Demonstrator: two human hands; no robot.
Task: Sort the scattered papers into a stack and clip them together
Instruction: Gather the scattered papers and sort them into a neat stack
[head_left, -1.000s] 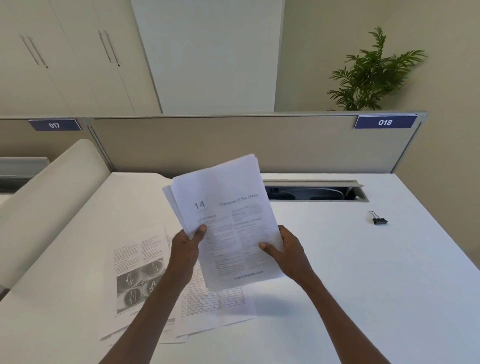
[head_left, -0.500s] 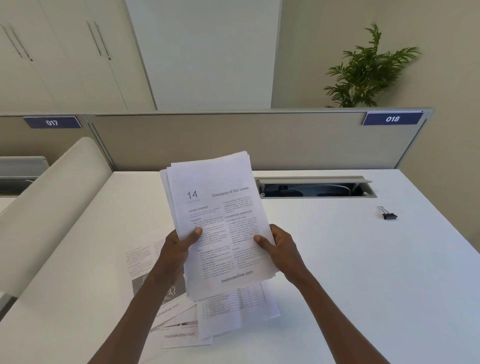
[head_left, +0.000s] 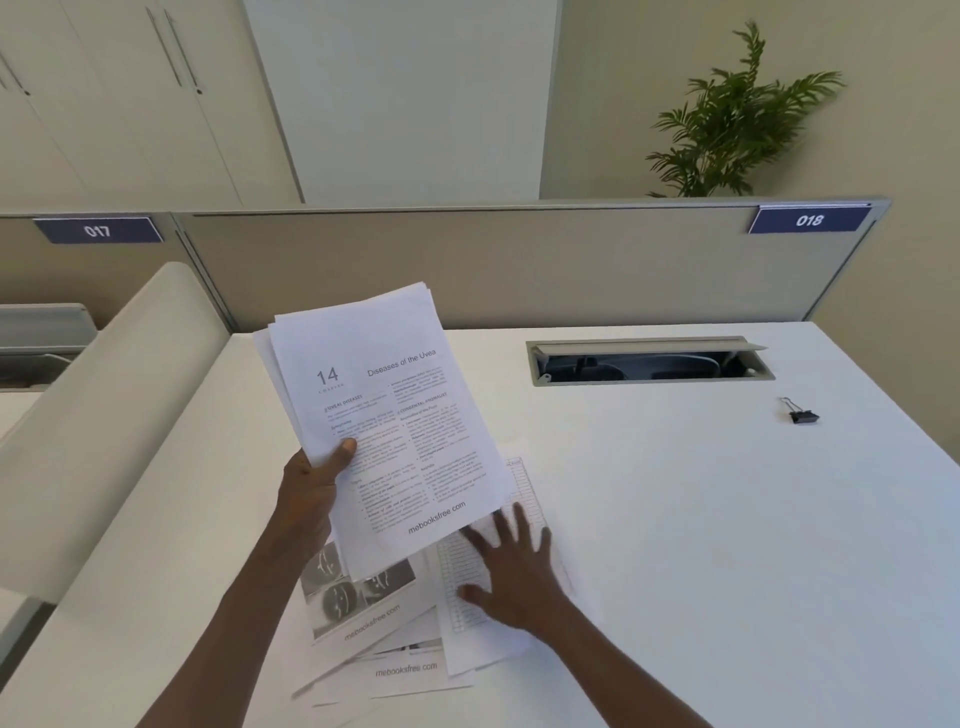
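My left hand (head_left: 311, 493) holds a stack of printed papers (head_left: 384, 405) above the white desk (head_left: 701, 519), thumb on the top page headed "Diseases of the Uvea". My right hand (head_left: 514, 571) lies flat with fingers spread on a loose sheet printed with a table (head_left: 519, 483). More loose sheets, one with grey pictures (head_left: 353, 597), lie fanned out on the desk under the held stack. A small black binder clip (head_left: 802, 414) sits alone at the far right of the desk, well away from both hands.
A grey partition (head_left: 519, 265) with labels 017 and 018 closes off the desk's far edge. An open cable slot (head_left: 649, 361) is set into the desk near it. A curved white divider (head_left: 104, 415) runs along the left. A plant (head_left: 737, 119) stands behind the partition.
My right hand let go of the held stack and dropped down flat onto the loose table sheet. The left hand alone now keeps the stack up.
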